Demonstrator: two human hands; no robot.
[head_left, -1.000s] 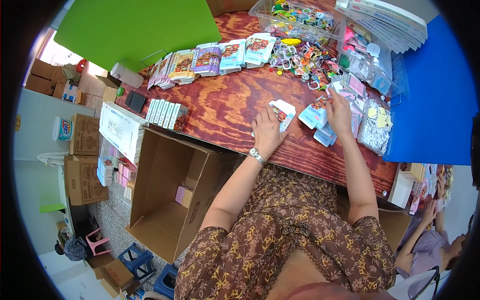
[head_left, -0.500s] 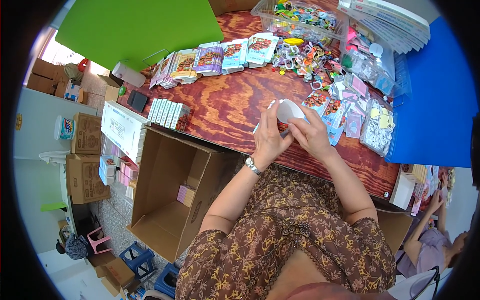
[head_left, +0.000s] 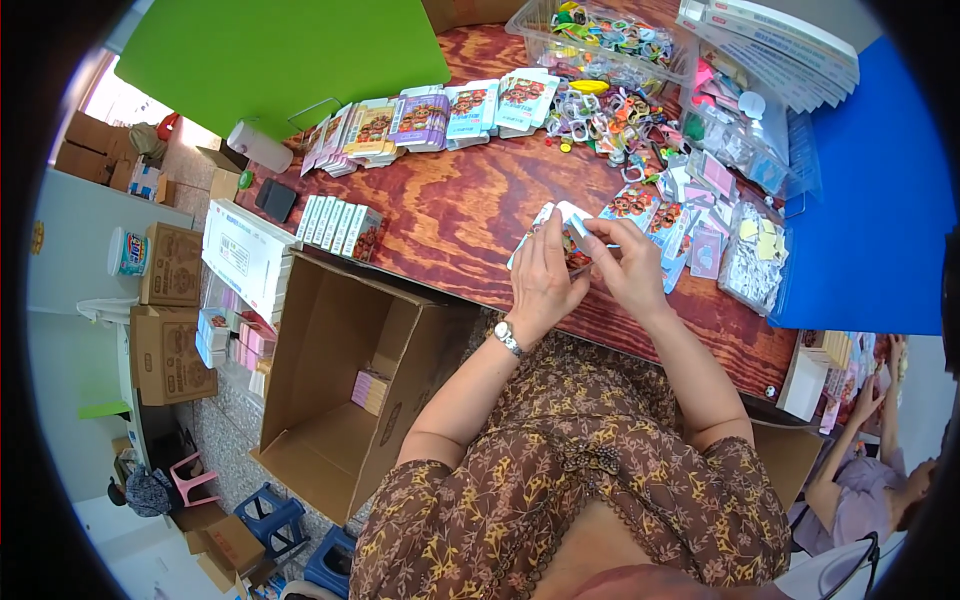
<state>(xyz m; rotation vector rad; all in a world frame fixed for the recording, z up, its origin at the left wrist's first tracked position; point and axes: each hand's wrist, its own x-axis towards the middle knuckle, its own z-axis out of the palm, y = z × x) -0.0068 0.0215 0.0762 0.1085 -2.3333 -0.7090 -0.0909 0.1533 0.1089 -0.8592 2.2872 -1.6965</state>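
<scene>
Reddish wood-grain table [head_left: 430, 215] here, pretty packed, with a green board [head_left: 280, 65] propped at the far left and a blue board [head_left: 880, 190] on the right. Both hands are on 1 small printed card box [head_left: 573, 242], right by the near edge of the table. Left hand [head_left: 543, 278] has it from the left, fingers stretched over the card. Right hand [head_left: 628, 268] is narrow, thumb and fingertips together at a pale flap on top; what the tucked fingers do, can't tell. Just right of that lie some flat blue printed cards [head_left: 632, 203], then a tray of white bits [head_left: 757, 270]. Colourful plastic rings [head_left: 605, 115] are heaped further back. Over left, 5 slim boxes [head_left: 340, 230] stand side by side, with a big open carton [head_left: 325, 370] below the table edge.
</scene>
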